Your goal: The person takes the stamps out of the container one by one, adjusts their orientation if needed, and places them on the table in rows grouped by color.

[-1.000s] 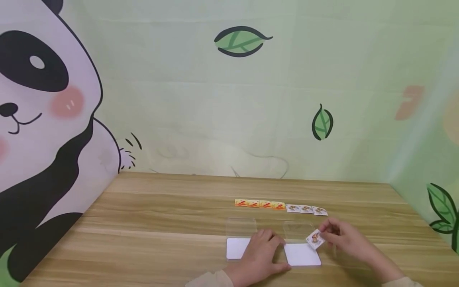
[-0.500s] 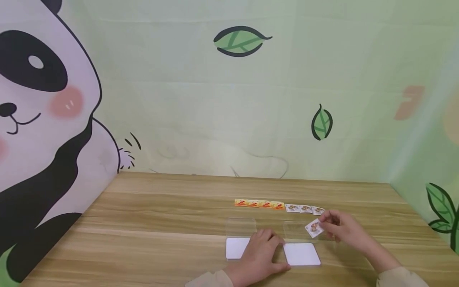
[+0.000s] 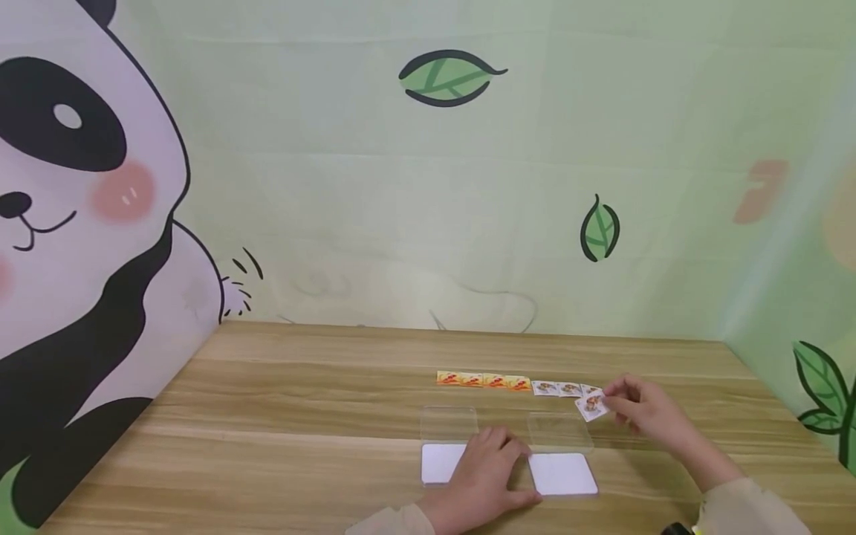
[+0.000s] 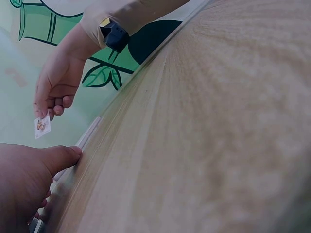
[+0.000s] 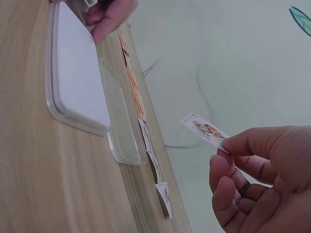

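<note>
My right hand [image 3: 645,409] pinches a small white picture card [image 5: 206,130] between thumb and fingertips. In the head view it hangs just in front of the right end of a row of small cards, overlapping the last white card [image 3: 590,388] in sight. My left hand [image 3: 478,475] stays low on the table, thumb and a finger at opposite corners of the right-hand clear-lidded case [image 3: 563,474], which has a white inside. The left wrist view shows the thumb pressed against the case edge. A second white case [image 3: 440,462] lies partly hidden behind the left hand.
Orange-yellow picture cards [image 3: 483,380] form the left part of the row, white ones the right. Behind the cases lie their clear open lids [image 3: 449,423]. A wall cloth printed with leaves and a panda [image 3: 60,148] rises at the wooden table's [image 3: 267,416] back edge.
My right hand has lifted the picture card away from the right-hand case and carried it toward the back, to the row's right end. The left hand has kept its place.
</note>
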A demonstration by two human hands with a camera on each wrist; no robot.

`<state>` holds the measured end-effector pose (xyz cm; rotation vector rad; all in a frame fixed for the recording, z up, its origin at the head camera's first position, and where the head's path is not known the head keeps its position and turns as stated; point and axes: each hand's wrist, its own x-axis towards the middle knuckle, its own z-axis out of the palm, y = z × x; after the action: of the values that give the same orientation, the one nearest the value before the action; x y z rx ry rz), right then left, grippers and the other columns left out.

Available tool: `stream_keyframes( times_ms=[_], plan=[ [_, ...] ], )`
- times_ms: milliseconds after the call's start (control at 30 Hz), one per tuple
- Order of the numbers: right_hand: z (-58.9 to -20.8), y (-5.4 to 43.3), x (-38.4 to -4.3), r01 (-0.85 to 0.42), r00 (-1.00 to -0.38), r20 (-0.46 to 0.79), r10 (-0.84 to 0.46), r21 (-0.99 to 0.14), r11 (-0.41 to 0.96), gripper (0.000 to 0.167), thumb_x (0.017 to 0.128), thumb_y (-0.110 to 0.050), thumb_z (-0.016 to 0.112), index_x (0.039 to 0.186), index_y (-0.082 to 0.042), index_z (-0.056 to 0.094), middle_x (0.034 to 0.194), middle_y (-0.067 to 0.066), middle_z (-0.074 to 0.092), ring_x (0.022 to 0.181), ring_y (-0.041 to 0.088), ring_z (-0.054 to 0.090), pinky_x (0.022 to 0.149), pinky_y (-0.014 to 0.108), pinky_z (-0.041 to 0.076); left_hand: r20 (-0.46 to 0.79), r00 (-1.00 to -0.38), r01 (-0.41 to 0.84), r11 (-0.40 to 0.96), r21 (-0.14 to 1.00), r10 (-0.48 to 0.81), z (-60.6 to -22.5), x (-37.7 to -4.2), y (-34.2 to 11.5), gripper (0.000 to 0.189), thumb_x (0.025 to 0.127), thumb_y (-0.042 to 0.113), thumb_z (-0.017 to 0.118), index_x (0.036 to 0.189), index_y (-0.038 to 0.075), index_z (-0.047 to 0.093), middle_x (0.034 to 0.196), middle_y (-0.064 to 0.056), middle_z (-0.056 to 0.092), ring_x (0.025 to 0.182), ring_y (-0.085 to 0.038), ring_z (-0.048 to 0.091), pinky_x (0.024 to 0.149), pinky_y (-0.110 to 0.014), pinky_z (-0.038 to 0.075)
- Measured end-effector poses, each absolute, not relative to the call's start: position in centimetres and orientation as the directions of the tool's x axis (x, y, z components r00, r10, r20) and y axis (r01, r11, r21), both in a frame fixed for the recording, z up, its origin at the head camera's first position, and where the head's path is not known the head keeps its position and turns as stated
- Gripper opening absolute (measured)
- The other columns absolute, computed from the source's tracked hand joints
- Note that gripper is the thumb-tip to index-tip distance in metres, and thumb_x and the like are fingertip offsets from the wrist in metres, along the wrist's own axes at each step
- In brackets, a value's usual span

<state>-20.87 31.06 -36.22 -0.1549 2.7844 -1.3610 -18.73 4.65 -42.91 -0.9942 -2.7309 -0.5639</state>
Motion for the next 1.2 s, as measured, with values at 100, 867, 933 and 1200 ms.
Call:
stream_keyframes(
  times_ms=[100,867,933,1200],
  plan=[
    [-36.3,31.4,-21.2,-0.057,-0.996,0.005,-0.085,-0.784,0.618,0.025,0.096,-0.012,0.053,0.11,0.009,0.053,0.08,0.006,0.055,0.067,0.01,0.052,0.053,0.026,0.047,0.293,-0.758,0.651,0.703,0.286,0.583,-42.9,-18.7,4.6,0.049,0.077,0.052,0.074,0.112,0.02,0.064,0.105,0.007,0.055,0.104,-0.009,0.049,0.089,-0.023,0.041],
    [-36.9,33.5,-22.7,0.082,-0.996,-0.045,0.078,-0.803,0.591,0.031,0.097,-0.012,0.049,0.115,0.013,0.049,0.083,0.007,0.06,0.066,0.01,0.055,0.054,0.026,0.048,0.307,-0.746,0.664,0.698,0.267,0.592,-43.3,-18.9,4.6,0.049,0.077,0.053,0.073,0.112,0.02,0.064,0.107,0.006,0.056,0.105,-0.01,0.051,0.092,-0.025,0.042],
    [-37.0,33.6,-22.8,0.084,-0.996,-0.044,0.083,-0.803,0.59,0.032,0.097,-0.012,0.05,0.116,0.013,0.049,0.082,0.005,0.06,0.066,0.01,0.056,0.054,0.025,0.048,0.312,-0.744,0.665,0.698,0.266,0.591,-43.2,-18.9,4.6,0.049,0.077,0.053,0.074,0.112,0.02,0.064,0.106,0.006,0.056,0.104,-0.01,0.05,0.092,-0.025,0.043],
    [-37.6,34.5,-23.6,0.092,-0.994,-0.042,0.099,-0.81,0.579,0.032,0.096,-0.01,0.053,0.113,0.017,0.048,0.073,-0.003,0.059,0.061,0.006,0.055,0.051,0.023,0.047,0.324,-0.742,0.667,0.697,0.263,0.588,-43.3,-18.9,4.6,0.048,0.076,0.052,0.074,0.111,0.02,0.064,0.105,0.007,0.055,0.102,-0.009,0.05,0.09,-0.024,0.043]
  ],
)
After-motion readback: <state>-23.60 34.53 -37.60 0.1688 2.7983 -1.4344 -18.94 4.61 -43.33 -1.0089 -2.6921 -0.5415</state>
